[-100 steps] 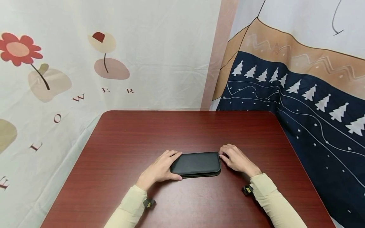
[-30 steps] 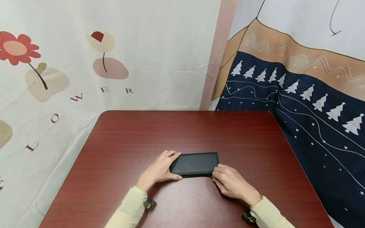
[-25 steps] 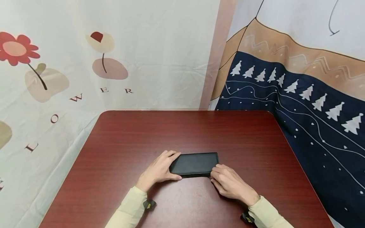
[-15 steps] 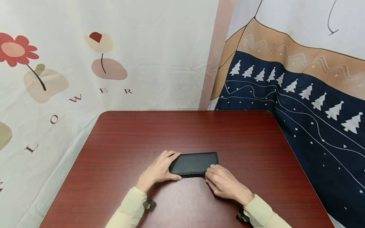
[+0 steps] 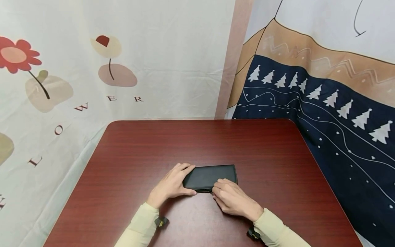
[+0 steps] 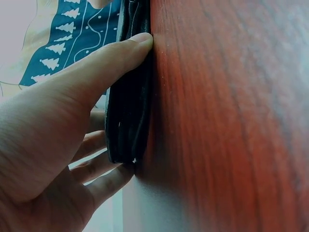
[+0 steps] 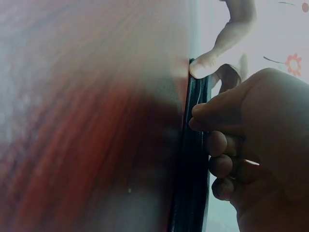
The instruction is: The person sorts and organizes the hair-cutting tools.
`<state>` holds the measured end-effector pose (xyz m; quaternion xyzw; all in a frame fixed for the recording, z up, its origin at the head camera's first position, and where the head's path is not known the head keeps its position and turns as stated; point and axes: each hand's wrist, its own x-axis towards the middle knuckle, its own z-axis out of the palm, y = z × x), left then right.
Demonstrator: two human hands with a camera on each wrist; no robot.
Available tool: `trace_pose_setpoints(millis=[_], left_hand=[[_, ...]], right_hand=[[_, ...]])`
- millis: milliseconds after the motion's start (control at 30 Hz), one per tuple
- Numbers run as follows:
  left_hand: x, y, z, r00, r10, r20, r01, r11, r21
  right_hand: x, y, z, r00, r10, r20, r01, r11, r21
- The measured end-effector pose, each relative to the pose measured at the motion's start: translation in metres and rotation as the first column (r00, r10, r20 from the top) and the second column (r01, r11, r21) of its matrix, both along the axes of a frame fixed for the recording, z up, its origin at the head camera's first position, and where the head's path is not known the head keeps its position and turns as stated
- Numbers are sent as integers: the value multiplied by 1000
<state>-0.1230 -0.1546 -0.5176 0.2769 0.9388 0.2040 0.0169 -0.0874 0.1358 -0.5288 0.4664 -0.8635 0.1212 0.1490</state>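
A black zip-around wallet (image 5: pixel 210 176) lies flat on the table, its zipped edge facing me. My left hand (image 5: pixel 169 183) grips the wallet's left end, thumb on the near edge and fingers around the far side. In the left wrist view the thumb presses the dark zipped side (image 6: pixel 128 104). Toward the middle of the near edge, my right hand (image 5: pixel 232 199) pinches the zipper pull between thumb and forefinger, with the other fingers curled. The right wrist view shows this pinch at the zipper track (image 7: pixel 195 145); the pull itself is hidden by the fingertips.
The reddish-brown wooden table (image 5: pixel 197 144) has rounded far corners. Behind it hangs a pale curtain (image 5: pixel 179 61) with flower prints, and to the right a dark blue cloth (image 5: pixel 277 99) with white trees. A small black device (image 5: pixel 254 234) is strapped at each wrist.
My right hand has travelled from the wallet's far right corner around to the near edge, then leftward along it. My left hand and the wallet have stayed in place.
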Motion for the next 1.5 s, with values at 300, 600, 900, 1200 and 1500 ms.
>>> trace_pose_setpoints(millis=[300, 600, 900, 1200, 1500], left_hand=[[1, 0, 0, 1000, 2, 21, -2, 1000, 1], [1, 0, 1, 999, 10, 53, -10, 1000, 13], [1, 2, 3, 999, 14, 40, -14, 1000, 1], [0, 2, 1, 999, 10, 39, -10, 1000, -1], [-2, 1, -1, 1000, -8, 12, 8, 1000, 12]], right_hand=[[2, 0, 2, 999, -31, 25, 30, 999, 28], [0, 3, 2, 1000, 9, 3, -9, 1000, 5], [-11, 20, 8, 996, 32, 86, -15, 982, -187], [-24, 39, 14, 988, -53, 148, 78, 982, -172], [-30, 52, 14, 962, -125, 243, 152, 984, -96]])
